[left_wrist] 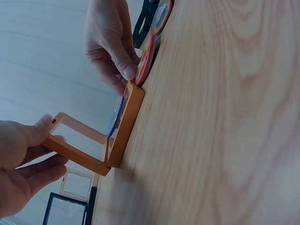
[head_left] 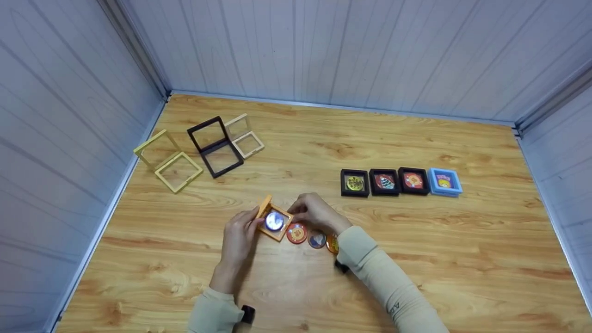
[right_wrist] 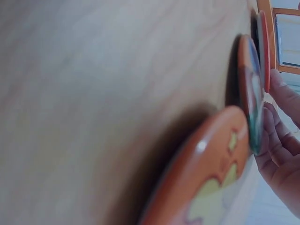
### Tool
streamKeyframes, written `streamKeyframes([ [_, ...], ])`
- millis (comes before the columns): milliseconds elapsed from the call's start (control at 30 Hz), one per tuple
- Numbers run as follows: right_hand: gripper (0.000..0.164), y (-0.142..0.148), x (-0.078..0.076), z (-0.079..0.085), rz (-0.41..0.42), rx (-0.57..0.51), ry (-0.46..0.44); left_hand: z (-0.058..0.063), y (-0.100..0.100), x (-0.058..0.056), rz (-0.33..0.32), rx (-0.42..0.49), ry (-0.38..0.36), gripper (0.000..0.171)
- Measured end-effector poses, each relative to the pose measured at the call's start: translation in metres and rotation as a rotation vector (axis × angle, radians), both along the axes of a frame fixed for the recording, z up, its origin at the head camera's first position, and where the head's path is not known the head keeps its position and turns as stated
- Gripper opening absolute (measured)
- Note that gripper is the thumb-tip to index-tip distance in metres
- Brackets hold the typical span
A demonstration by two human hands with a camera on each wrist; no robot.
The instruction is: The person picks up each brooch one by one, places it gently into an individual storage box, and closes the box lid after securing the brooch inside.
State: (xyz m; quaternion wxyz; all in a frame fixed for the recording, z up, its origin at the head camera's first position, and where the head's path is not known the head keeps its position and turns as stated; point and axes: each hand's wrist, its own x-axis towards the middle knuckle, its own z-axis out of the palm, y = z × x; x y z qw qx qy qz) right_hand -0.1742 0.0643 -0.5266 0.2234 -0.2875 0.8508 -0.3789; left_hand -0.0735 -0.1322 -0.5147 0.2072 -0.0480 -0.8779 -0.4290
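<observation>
An orange hinged display frame (head_left: pixel 270 234) stands part-way open on the table, with clear film windows. On its lower half lies a round, shiny blue-white badge (head_left: pixel 274 221). My left hand (head_left: pixel 239 233) pinches the raised lid (left_wrist: pixel 77 155) between thumb and fingers. At the opposite corner of the base, my right hand (head_left: pixel 317 212) grips the frame's edge with thumb and fingertips. Just right of the frame, a red round badge (head_left: pixel 297 233), a dark blue one (head_left: pixel 317 239) and an orange one (right_wrist: pixel 206 178) lie in a row, partly below my right wrist.
Three open frames, yellow (head_left: pixel 179 172), black (head_left: pixel 222 158) and cream (head_left: pixel 249 144), stand at the back left. To the right, three black frames (head_left: pixel 385 182) and a light blue frame (head_left: pixel 445 181) hold badges in a row. Pale panel walls (head_left: pixel 323 55) border the table.
</observation>
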Motion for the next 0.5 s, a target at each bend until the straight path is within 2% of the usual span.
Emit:
streamKeyframes([
  [267,0.019,0.001,0.0,0.0,-0.018,0.007,-0.031,-0.003,0.008,0.004,-0.069,-0.036,-0.022,0.029],
  [500,0.019,0.001,0.0,0.0,-0.009,-0.01,-0.005,-0.009,0.016,0.007,-0.107,-0.062,-0.027,0.03],
])
